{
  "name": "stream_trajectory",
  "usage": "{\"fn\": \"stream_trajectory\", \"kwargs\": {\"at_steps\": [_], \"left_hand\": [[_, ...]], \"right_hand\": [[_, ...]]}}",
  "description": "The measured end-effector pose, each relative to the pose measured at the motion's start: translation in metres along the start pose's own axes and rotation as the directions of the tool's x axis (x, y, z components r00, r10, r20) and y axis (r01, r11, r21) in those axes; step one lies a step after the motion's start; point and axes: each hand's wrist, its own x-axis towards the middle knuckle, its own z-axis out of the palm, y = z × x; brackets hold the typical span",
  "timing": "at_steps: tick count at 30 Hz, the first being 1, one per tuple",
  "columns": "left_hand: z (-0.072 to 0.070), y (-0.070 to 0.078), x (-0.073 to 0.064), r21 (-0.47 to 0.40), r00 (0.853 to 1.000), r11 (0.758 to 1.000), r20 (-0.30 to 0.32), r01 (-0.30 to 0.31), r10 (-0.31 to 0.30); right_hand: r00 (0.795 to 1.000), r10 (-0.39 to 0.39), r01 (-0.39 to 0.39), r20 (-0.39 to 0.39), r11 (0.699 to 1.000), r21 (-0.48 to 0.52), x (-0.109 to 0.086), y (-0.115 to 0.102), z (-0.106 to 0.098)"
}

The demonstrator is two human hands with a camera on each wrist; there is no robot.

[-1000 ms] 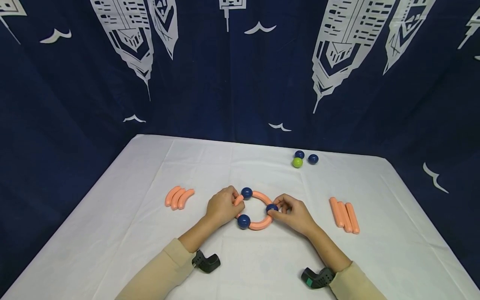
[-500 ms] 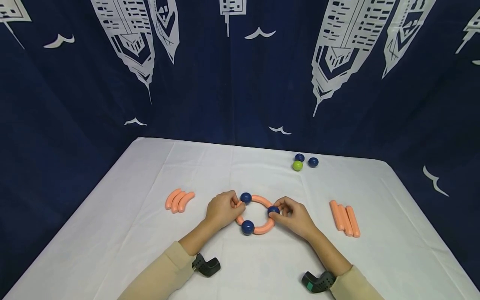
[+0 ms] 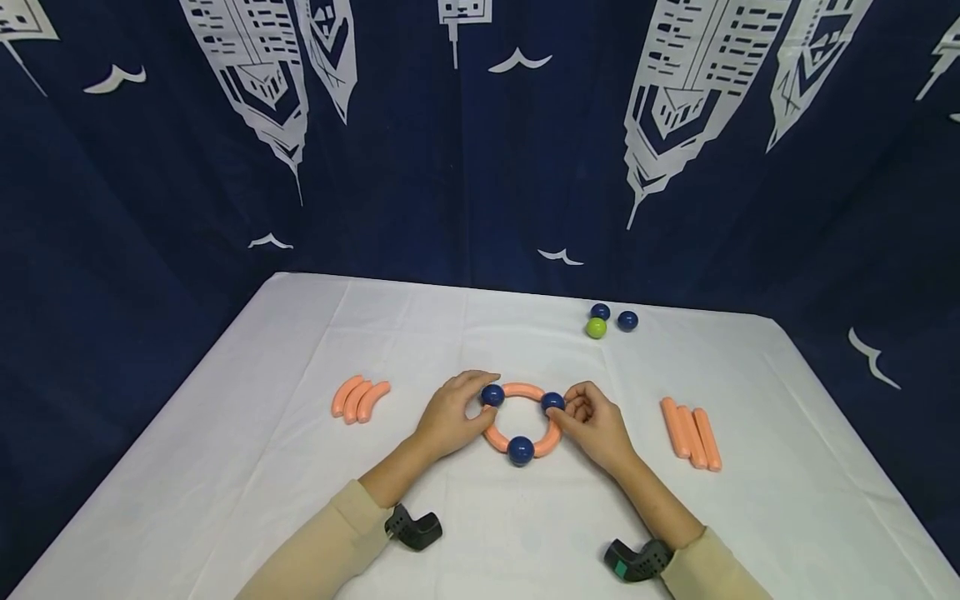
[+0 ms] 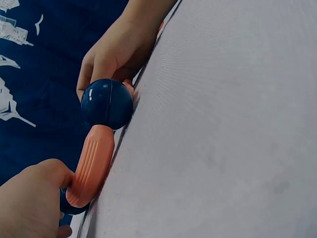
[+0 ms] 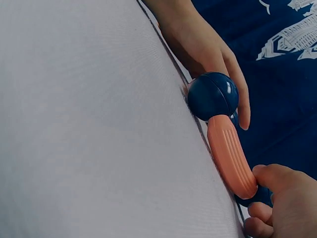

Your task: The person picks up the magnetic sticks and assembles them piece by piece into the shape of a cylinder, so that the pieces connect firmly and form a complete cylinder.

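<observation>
Three blue balls and curved orange rods form a toy construction ring (image 3: 521,451) on the white table. My left hand (image 3: 453,414) is at its left side, thumb on the near side of the upper left ball (image 3: 492,395) and fingers stretched along the far side. On the right, my right hand (image 3: 597,423) pinches the upper right ball (image 3: 552,402) between thumb and bent fingers. The near ball (image 4: 107,103) hides part of the ring in the left wrist view. A ribbed curved rod (image 5: 231,156) runs from the near ball to my right thumb in the right wrist view.
Several loose parts lie around: curved orange rods (image 3: 362,400) at left, straight orange rods (image 3: 692,433) at right. Two blue balls (image 3: 627,321) and a green ball (image 3: 596,327) lie near the back edge. A dark blue printed curtain (image 3: 465,167) hangs behind the table (image 3: 262,467).
The ring has turned counterclockwise: its right ball moved up and the near ball moved right. My left hand has shifted from pinching the left rod to spanning the upper left ball.
</observation>
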Motion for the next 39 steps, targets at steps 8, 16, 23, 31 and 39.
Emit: {"fn": "stream_trajectory", "kwargs": {"at_steps": [8,16,23,31,39], "left_hand": [[0.000,0.000,0.000,-0.032,1.000,0.999,-0.019,0.018,-0.019],[0.000,-0.001,0.001,-0.024,0.996,0.997,-0.043,0.072,-0.073],[0.001,-0.001,0.000,-0.029,0.994,0.996,-0.063,0.083,-0.085],[0.003,0.001,0.002,-0.067,0.993,0.994,-0.077,0.086,-0.091],[0.003,0.000,0.000,-0.087,0.991,0.990,-0.070,0.109,-0.115]], "right_hand": [[0.999,-0.046,0.046,-0.007,0.999,0.011,0.005,0.036,0.006],[1.000,-0.021,0.022,0.023,1.000,-0.020,0.007,0.047,0.007],[0.999,-0.008,0.009,0.032,0.999,-0.033,0.007,0.046,0.005],[0.998,0.020,-0.020,0.065,1.000,-0.008,0.009,0.043,-0.002],[0.992,0.074,-0.071,0.106,0.997,-0.028,0.011,0.044,-0.012]]}}
